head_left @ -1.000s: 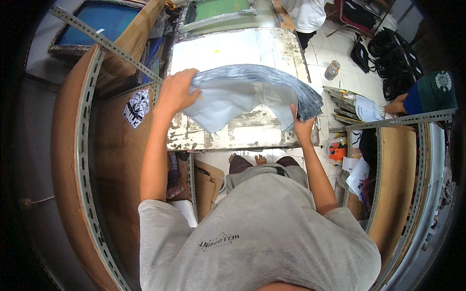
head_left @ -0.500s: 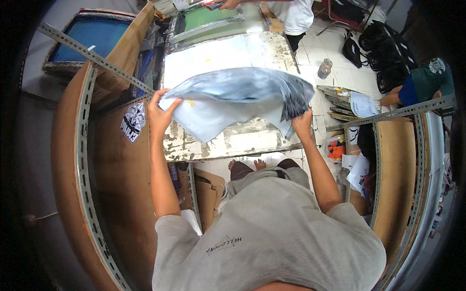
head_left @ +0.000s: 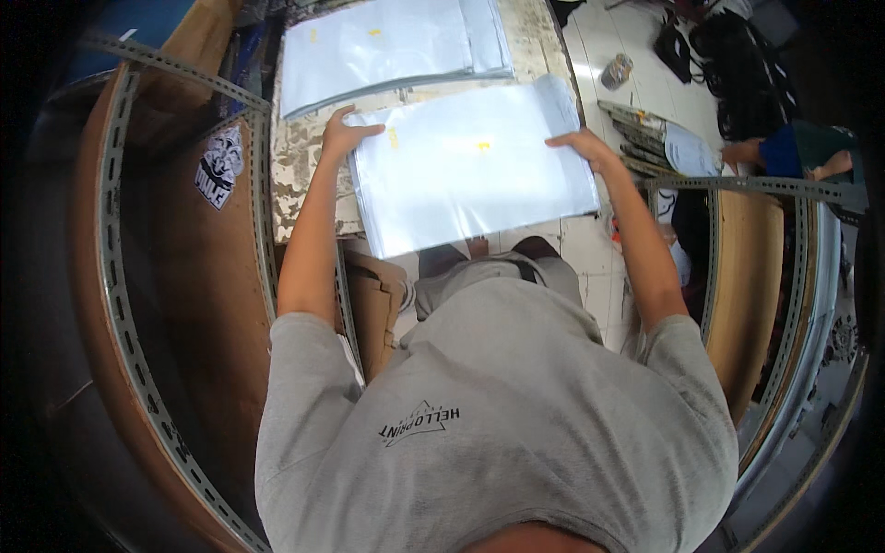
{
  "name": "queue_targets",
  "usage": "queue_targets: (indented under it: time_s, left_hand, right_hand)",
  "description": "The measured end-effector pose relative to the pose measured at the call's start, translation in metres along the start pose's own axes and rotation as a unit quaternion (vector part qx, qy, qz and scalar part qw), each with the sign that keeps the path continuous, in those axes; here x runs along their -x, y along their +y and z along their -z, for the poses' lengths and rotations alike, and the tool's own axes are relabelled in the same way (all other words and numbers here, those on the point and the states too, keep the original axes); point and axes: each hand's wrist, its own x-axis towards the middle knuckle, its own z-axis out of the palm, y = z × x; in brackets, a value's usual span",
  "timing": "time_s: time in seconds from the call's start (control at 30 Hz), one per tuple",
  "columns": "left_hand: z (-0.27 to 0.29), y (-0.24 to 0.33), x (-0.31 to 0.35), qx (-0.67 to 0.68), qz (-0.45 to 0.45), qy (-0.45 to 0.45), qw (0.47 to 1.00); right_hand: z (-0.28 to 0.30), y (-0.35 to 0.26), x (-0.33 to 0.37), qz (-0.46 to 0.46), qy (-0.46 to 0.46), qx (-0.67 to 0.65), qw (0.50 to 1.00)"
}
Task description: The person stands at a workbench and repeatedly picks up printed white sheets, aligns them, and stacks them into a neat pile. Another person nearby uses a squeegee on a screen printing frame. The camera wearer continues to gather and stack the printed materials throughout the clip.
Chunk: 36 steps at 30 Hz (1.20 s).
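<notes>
Stretching between left hand (head_left: 345, 138) and right hand (head_left: 590, 149), the pale sheet stack (head_left: 470, 180) is grasped by both.

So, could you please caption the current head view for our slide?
Left hand and right hand hold one sheet stack; another stack lies on the table.

Via the head camera I record the following changes: the pale plastic sheets (head_left: 475, 175), previously bowed with their right end fanned, now lie flattened and overhang the worktop's (head_left: 300, 184) near edge. My left hand (head_left: 346, 136) has come inward from the left edge; my right hand (head_left: 583, 147) has left the fanned end, its thumb now on the top face.
</notes>
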Motion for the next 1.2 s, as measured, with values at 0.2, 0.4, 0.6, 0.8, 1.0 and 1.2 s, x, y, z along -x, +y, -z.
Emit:
queue_targets:
  time_s: [0.2, 0.4, 0.6, 0.8, 1.0, 1.2]
  left_hand:
    - [-0.003, -0.051, 0.019, 0.225, 0.077, -0.045, 0.970]
    - [-0.001, -0.063, 0.091, 0.193, 0.130, -0.118, 0.965]
    - [-0.006, -0.067, 0.111, 0.324, 0.100, -0.166, 0.926]
    - [-0.025, -0.068, 0.122, 0.247, 0.081, -0.078, 0.963]
    - [-0.040, -0.077, 0.126, 0.255, 0.059, -0.058, 0.963]
    - [-0.040, -0.080, 0.130, 0.274, 0.051, -0.096, 0.956]
  right_hand:
    - [0.001, 0.013, -0.015, -0.017, -0.017, -0.021, 0.999]
    - [-0.007, 0.009, -0.002, -0.012, -0.009, -0.037, 0.999]
    - [-0.011, 0.003, 0.013, 0.030, -0.003, -0.036, 0.999]
    - [-0.015, -0.009, 0.028, 0.083, 0.066, 0.097, 0.990]
    - [-0.121, -0.099, 0.097, 0.259, 0.151, 0.364, 0.882]
    - [-0.139, -0.030, 0.044, 0.129, 0.198, 0.229, 0.944]
